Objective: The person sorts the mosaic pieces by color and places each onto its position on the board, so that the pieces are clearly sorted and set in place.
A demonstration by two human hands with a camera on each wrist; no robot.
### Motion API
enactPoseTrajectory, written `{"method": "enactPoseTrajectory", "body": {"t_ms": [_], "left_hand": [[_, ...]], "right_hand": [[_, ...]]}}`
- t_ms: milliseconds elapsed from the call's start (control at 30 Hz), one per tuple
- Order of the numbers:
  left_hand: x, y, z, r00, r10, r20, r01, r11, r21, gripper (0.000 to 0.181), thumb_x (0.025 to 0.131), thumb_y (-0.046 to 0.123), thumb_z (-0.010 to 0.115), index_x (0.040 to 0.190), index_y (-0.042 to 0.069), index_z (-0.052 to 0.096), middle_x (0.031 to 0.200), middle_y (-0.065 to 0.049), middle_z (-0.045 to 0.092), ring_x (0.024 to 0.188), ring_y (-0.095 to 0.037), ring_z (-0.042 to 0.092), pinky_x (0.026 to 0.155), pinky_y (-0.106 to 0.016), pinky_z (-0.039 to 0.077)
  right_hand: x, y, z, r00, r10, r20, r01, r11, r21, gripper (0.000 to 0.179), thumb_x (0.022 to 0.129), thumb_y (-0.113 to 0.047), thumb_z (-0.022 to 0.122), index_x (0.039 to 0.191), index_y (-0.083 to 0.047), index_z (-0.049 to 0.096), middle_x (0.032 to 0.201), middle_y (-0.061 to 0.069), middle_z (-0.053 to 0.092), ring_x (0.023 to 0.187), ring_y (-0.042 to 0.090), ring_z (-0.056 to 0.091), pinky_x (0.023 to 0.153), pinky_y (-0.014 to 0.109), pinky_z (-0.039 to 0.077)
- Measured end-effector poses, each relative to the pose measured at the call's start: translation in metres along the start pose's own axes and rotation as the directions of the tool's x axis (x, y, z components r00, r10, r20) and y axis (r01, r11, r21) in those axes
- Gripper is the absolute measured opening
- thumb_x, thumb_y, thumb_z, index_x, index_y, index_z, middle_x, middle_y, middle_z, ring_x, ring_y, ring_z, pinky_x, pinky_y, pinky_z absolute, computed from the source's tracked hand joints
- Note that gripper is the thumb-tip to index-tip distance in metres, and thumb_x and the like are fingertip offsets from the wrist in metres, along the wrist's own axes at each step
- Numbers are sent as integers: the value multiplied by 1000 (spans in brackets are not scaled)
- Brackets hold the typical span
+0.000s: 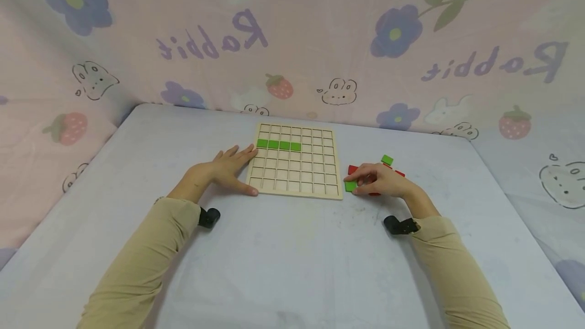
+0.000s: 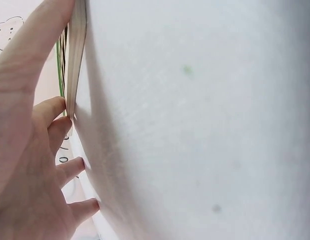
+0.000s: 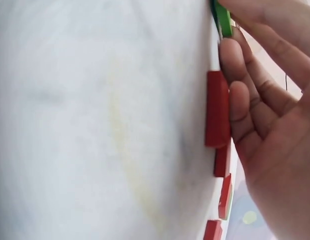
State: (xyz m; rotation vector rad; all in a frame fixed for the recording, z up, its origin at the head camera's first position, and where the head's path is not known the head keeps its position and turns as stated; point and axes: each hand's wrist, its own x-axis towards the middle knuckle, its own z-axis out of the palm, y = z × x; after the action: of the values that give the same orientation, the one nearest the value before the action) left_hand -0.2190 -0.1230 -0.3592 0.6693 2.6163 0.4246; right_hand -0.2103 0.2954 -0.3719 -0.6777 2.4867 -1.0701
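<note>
A square pale wooden board [image 1: 297, 196] with a grid of recessed cells lies on the table. Several green tiles [image 1: 273, 144] fill cells in a row from its left side. With fingers spread, my left hand [image 1: 228, 169] rests beside the board, its index finger and thumb touching the left edge. To the board's right, my right hand [image 1: 381, 181] pinches a single green tile [image 1: 350, 187] between thumb and fingers, low over the table. In the right wrist view, red tiles [image 3: 217, 110] lie beneath the curled fingers of that hand, which partly hides the pile in the head view.
Another green tile [image 1: 387, 159] lies beyond the right hand, near a red tile [image 1: 400, 173]. A white cloth covers the table [image 1: 292, 263]. Behind it hangs a printed curtain [image 1: 301, 39] with rabbits and flowers. Each wrist carries a small black camera [image 1: 209, 218].
</note>
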Motion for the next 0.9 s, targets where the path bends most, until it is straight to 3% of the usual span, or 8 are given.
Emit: {"method": "enactPoseTrajectory", "body": {"t_ms": [267,467,900], "left_hand": [[1,0,1,1000,-1,-3,1,1000,-3,113,75,59,72,155,11,8,163,-8,1,147,-41,-4,115,-63,-2],[2,-1,1,1000,-8,3,8,1000,4,113,75,60,72,155,13,7,163,-6,-1,147,-39,-5,116,-61,-3],[1,0,0,1000,0,-6,0,1000,-11,112,76,57,73,155,10,10,163,-8,1,147,-42,-4,115,-63,-2]], "right_hand": [[1,0,0,999,0,-35,1,1000,30,37,81,-13,77,116,-5,69,95,12,64,79,10,58,67,22,49],[5,-2,1,999,10,-48,-8,999,39,37,82,-15,76,117,-9,69,97,10,63,77,11,56,65,22,48],[20,-10,1,996,-47,-74,49,999,17,35,85,-13,73,119,-11,68,107,8,66,82,16,54,68,22,47]]}}
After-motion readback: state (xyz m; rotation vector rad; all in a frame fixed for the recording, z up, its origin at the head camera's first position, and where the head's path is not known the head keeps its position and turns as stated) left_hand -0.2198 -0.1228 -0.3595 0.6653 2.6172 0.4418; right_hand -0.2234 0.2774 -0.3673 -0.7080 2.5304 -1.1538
